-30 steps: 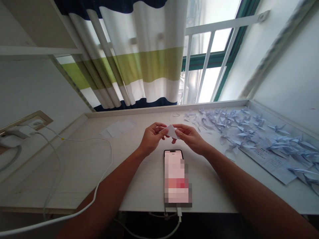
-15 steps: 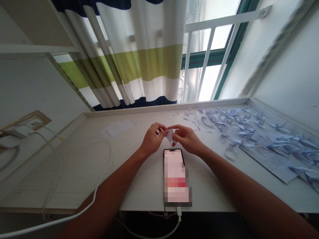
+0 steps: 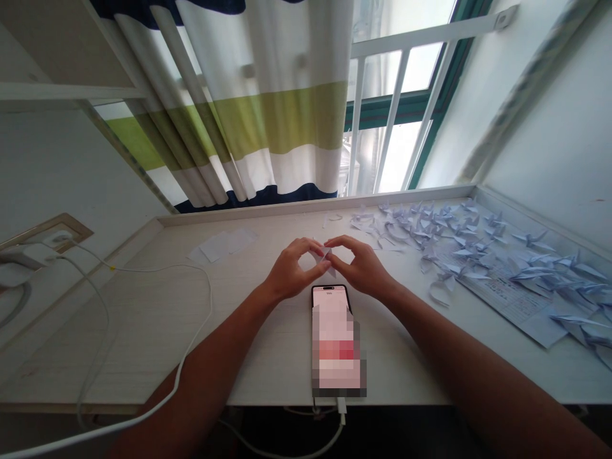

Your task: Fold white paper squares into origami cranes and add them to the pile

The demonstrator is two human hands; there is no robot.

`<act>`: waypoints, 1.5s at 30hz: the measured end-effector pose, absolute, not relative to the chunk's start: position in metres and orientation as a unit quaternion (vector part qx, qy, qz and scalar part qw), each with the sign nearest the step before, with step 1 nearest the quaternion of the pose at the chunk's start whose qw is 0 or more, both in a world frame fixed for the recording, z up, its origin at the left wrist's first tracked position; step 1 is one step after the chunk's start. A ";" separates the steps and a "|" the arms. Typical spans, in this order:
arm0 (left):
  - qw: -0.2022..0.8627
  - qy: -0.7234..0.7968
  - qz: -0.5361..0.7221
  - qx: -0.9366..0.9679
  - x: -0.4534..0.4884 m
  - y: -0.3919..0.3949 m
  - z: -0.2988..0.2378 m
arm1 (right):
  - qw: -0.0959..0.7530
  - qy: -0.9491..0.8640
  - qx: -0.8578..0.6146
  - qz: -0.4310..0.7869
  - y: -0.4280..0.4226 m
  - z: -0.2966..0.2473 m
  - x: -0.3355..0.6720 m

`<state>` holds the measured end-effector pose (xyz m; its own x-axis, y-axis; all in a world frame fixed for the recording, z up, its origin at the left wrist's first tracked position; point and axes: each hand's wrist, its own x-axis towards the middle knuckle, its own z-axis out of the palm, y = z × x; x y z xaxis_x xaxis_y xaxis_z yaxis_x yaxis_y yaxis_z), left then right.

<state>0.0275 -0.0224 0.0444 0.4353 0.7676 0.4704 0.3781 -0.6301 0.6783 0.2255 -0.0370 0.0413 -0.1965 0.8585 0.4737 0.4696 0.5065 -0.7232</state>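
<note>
Over desk (image 3: 411, 376): paper (image 3: 325, 253), sm., white, angular folds, partly hidden; it's btwn L hand (image 3: 291, 268) & R hand (image 3: 362, 262), at the tips. Each pinches it, grip nearly closed. Phone (image 3: 329, 325) on desk just this side, w/ cable (image 3: 342, 406) in.

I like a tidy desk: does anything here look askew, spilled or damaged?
Nothing looks spilled or plainly damaged. On the right of the desk, folded paper pieces lie scattered at odd angles, some over a slanted printed sheet, so it looks untidy. The held paper is partly hidden.
</note>
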 end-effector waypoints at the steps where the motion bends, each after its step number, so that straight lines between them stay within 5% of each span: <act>1: 0.241 0.349 0.393 0.816 0.027 -0.023 0.045 | 0.446 -0.745 -0.448 0.215 -0.038 0.042 0.226; 11: 0.191 0.340 0.417 0.821 0.021 -0.018 0.045 | 0.437 -0.750 -0.453 0.205 -0.039 0.044 0.228; 45: 0.293 0.347 0.483 0.748 0.033 -0.020 0.033 | 0.454 -0.729 -0.445 0.254 -0.038 0.039 0.225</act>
